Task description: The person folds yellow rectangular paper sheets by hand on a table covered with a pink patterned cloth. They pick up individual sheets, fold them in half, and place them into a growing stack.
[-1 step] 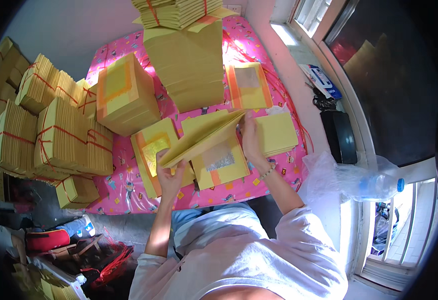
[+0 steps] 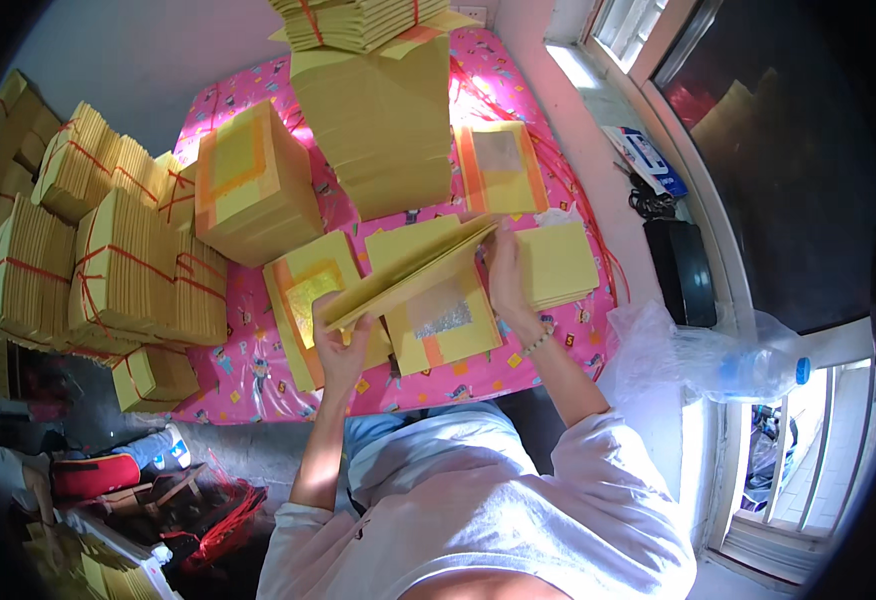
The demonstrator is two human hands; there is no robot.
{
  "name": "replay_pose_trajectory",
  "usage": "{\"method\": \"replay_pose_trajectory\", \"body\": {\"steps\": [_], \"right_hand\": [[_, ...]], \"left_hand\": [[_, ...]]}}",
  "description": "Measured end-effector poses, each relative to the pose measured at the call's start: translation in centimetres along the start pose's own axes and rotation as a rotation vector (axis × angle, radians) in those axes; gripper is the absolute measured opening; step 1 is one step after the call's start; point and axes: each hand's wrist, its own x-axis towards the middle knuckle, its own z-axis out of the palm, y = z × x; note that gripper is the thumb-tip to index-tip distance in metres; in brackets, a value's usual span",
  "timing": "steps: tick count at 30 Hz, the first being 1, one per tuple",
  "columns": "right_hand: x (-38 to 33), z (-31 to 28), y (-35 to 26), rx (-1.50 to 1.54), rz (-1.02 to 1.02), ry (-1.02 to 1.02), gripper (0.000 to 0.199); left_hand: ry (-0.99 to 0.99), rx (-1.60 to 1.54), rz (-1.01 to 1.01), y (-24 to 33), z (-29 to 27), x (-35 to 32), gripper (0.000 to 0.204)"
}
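Nearest, both hands grip a sheaf of yellow sheets (image 2: 413, 270) at mid-frame, left hand (image 2: 343, 340) clenched on its lower end, right hand (image 2: 506, 275) pinching the upper, seemingly to lift it level; beneath lie foil-stamped sheets (image 2: 448, 320) on a pink cloth (image 2: 258, 380); left, red-tied bundles (image 2: 108, 270); top centre, a tall stack (image 2: 388, 130).
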Motion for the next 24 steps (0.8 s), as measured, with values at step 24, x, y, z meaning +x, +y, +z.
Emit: {"method": "replay_pose_trajectory", "body": {"steps": [24], "right_hand": [[0.2,-0.2,1.9,0.006,-0.015,0.057,0.052]], "left_hand": [[-0.060,-0.040,0.038,-0.1,-0.1,1.3,0.025]]}}
